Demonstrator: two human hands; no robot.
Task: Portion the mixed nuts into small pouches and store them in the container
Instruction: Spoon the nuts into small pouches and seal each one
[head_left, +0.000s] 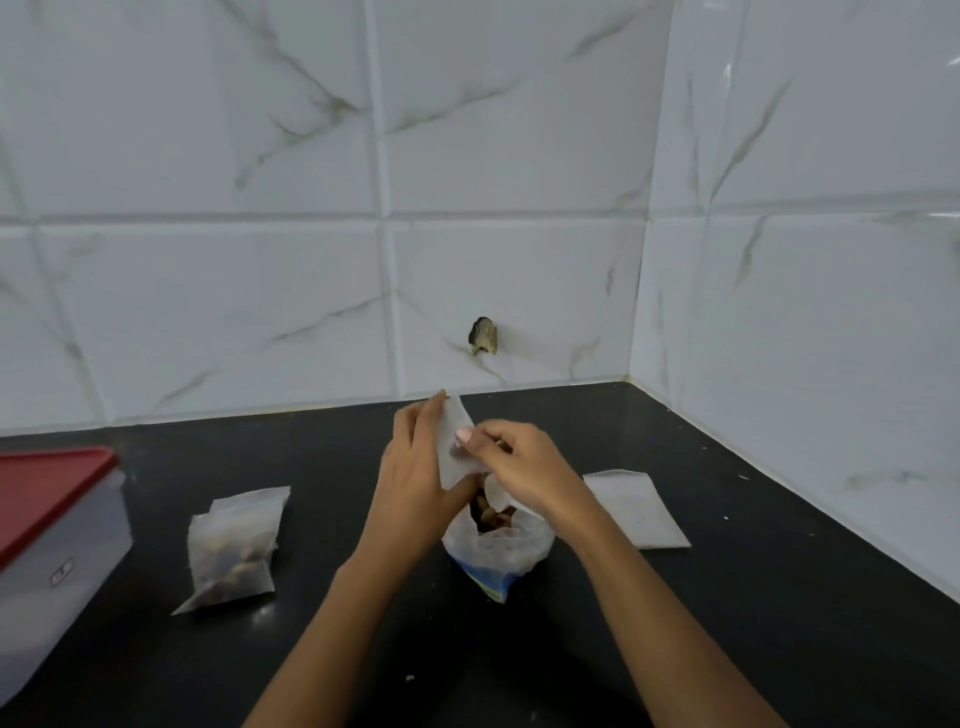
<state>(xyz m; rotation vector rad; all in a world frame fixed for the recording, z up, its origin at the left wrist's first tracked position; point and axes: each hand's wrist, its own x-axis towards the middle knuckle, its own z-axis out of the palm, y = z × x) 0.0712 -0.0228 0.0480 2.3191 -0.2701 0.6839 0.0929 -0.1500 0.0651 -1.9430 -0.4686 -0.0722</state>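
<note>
Holding one small translucent white pouch (456, 447) above the open clear plastic bag of mixed nuts (496, 540): left hand (415, 483) grips its side, right hand (519, 462) fingers pinch its mouth. Spread the mouth wide directly over the bag. Filled translucent pouches (234, 551) lie left of the bag; red-lidded clear plastic container (52, 551) farther left.

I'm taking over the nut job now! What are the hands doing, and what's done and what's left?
Left hand holds a small pouch up; right hand pinches its top, over the open nut bag.
Done: one filled pouch lies on the counter, left of the bag.
Left: fill the held pouch and the flat empty pouch on the right, then put all in the red-lidded container, still closed.
</note>
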